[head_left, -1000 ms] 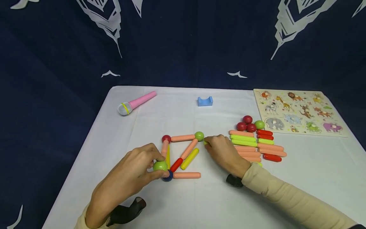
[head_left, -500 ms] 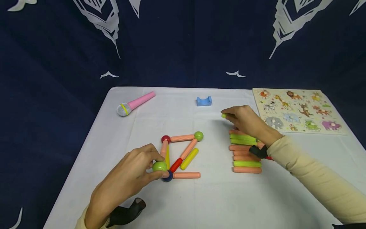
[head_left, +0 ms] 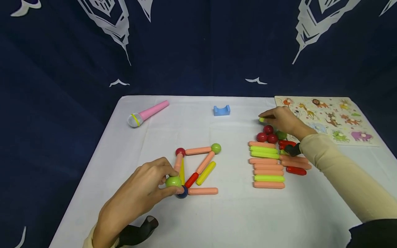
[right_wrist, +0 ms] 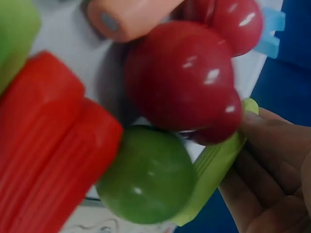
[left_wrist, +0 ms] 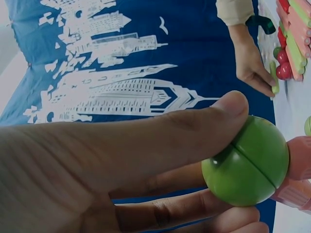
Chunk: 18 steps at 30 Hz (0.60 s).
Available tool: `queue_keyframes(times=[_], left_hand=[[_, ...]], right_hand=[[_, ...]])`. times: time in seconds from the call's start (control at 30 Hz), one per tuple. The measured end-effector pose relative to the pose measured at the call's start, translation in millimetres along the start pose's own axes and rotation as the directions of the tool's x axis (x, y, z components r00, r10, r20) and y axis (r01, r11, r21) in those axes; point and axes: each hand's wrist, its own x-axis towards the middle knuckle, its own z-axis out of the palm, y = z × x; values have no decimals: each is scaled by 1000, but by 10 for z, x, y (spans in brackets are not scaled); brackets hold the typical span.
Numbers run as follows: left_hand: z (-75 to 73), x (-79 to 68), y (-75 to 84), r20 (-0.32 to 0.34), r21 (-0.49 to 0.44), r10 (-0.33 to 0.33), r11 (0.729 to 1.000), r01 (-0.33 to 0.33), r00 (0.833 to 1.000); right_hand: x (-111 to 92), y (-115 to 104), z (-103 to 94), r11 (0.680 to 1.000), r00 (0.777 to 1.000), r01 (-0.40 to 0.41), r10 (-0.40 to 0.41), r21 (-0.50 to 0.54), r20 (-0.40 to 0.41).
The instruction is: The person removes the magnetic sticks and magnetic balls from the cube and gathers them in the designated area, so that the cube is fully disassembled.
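Observation:
In the head view my left hand (head_left: 139, 186) pinches a light green ball (head_left: 173, 181) between thumb and fingers, at the near left corner of a joined frame of sticks. An orange stick (head_left: 178, 162) runs from this ball toward a red ball (head_left: 180, 152), and a dark blue ball (head_left: 182, 193) lies just beside my thumb. My right hand (head_left: 283, 120), at the back right, holds a lime green stick (right_wrist: 214, 165) behind a cluster of red balls (head_left: 268, 130). A darker green ball (right_wrist: 146, 179) sits beside that cluster, close to the held stick in the right wrist view.
Orange, lime and red sticks (head_left: 268, 172) lie in rows at the right. A loose yellow stick (head_left: 206, 173) rests inside the frame. An animal puzzle board (head_left: 328, 120), a blue cradle-shaped block (head_left: 221, 110) and a pink toy microphone (head_left: 149, 113) lie toward the back.
My right hand has carried the lime stick from beside the frame's far right ball to the back right, behind the red balls. My left hand stays on its green ball.

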Motion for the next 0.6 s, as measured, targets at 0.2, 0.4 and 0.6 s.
queue_keyframes(times=[0.2,0.4,0.6], left_hand=[[0,-11,-16,-4,4,18,1000,-18,1000],[-9,-23,-42,-16,16,43,999,-43,999],[-18,-22,-64,-22,36,48,998,-47,999]], right_hand=[[94,99,52,999,998,-47,46,23,41],[104,63,65,995,993,-91,88,44,73],[43,-133,97,997,998,-70,70,14,4]])
